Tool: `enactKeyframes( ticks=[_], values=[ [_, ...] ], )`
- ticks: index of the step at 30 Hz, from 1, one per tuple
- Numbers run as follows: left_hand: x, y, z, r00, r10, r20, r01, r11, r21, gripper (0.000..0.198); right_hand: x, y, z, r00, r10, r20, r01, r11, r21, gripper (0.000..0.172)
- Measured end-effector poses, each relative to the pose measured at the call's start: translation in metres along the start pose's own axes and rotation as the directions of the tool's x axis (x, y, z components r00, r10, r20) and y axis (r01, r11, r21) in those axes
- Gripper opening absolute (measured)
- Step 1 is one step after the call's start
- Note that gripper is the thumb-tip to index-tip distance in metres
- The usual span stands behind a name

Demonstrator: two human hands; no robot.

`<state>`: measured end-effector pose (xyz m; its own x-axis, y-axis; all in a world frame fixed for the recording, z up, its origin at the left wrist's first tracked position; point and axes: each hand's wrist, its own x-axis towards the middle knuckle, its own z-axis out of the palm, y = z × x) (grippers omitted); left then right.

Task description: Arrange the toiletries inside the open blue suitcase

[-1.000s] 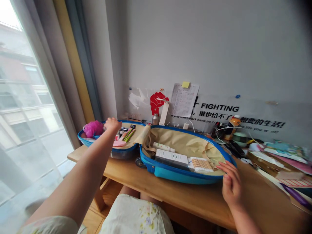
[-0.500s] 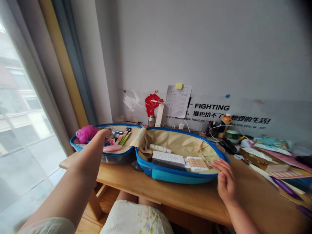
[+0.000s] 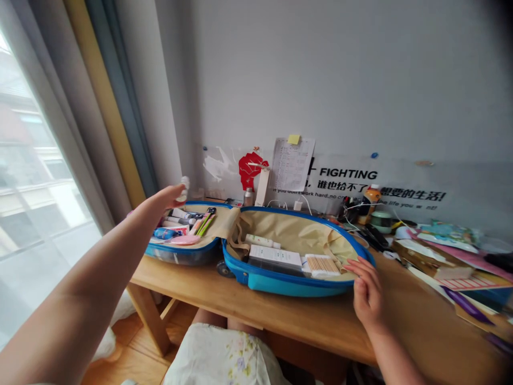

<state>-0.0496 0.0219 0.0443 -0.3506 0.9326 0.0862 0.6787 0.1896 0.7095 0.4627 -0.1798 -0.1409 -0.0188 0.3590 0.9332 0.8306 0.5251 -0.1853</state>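
Holding up a small white item (image 3: 184, 184) pinched in the left hand (image 3: 170, 197) right above the open blue suitcase (image 3: 280, 286), while the right hand (image 3: 366, 291), fingers spread, sits at its front rim beside the cotton swabs (image 3: 320, 266).

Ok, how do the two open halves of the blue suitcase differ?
The window-side half is packed with small tubes and pens, while the other half holds a white box and cotton swabs. The other half shows more bare lining and has a wheel in view. Both have blue rims and beige lining.
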Motion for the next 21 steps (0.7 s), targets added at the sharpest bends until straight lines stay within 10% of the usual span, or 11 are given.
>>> enactKeyframes(
  ticks=[4,13,21],
  values=[
    [-0.022,0.043,0.043,0.943,0.185,0.276,-0.185,0.982,-0.028,0.021,0.001,-0.001,0.000,1.000,-0.031,-0.003,0.031,1.000,-0.007,0.030],
    [-0.082,0.084,0.169,0.611,0.478,0.631,-0.682,0.723,0.113,0.050,0.000,-0.002,-0.001,1.000,-0.013,0.009,0.013,1.000,-0.013,0.032],
    [-0.070,0.069,0.200,0.585,0.508,0.633,-0.744,0.647,0.168,0.047,0.002,-0.004,-0.002,1.000,-0.017,0.016,0.018,0.999,-0.026,0.032]
  ],
)
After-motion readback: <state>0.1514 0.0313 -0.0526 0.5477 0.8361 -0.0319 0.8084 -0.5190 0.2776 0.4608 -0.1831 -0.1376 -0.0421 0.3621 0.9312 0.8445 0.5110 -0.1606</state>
